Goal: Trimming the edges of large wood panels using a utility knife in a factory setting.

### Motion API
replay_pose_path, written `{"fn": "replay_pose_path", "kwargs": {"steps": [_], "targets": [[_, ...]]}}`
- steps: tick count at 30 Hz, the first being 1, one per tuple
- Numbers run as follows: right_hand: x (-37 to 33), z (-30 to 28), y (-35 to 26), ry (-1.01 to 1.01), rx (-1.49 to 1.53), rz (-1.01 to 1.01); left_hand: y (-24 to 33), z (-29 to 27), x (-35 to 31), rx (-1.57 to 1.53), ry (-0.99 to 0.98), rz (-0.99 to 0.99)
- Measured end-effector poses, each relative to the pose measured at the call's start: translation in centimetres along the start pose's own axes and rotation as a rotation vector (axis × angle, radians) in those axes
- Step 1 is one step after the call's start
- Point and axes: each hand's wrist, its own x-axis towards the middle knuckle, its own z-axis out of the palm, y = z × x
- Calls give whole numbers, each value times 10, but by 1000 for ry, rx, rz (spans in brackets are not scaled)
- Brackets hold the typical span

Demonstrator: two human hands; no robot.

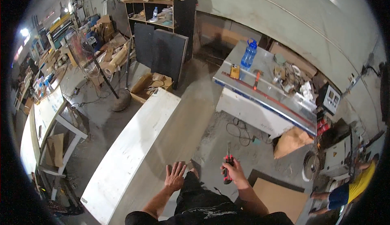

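My left hand is spread wide and empty beside my black-clad leg, while my right hand wraps the red-and-black hand tool, held above the floor, where a loosened grip could drop it.

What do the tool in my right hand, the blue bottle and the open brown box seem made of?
Tool: grip likely plastic or rubber, from its red-and-black sections; the thin, greyish shaft looks metallic. Blue bottle: probably glossy plastic, judging by its see-through body. Open brown box: apparently matte cardboard, from its thin tan walls.
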Motion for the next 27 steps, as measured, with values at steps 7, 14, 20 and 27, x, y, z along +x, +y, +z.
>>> {"fn": "replay_pose_path", "kwargs": {"steps": [7, 14, 20, 27], "targets": [[116, 6, -9, 147, -172, 16, -4, -13, 169, -60, -34, 186], [232, 21, -72, 187, -237, -36, 10, -21, 292, -82, -83, 161], [376, 52, -99, 26, -472, -103, 17, -30, 310, -44, -64, -84], [536, 60, -85, -257, -986, -270, 42, -47, 317, -154, -63, -420]]}}
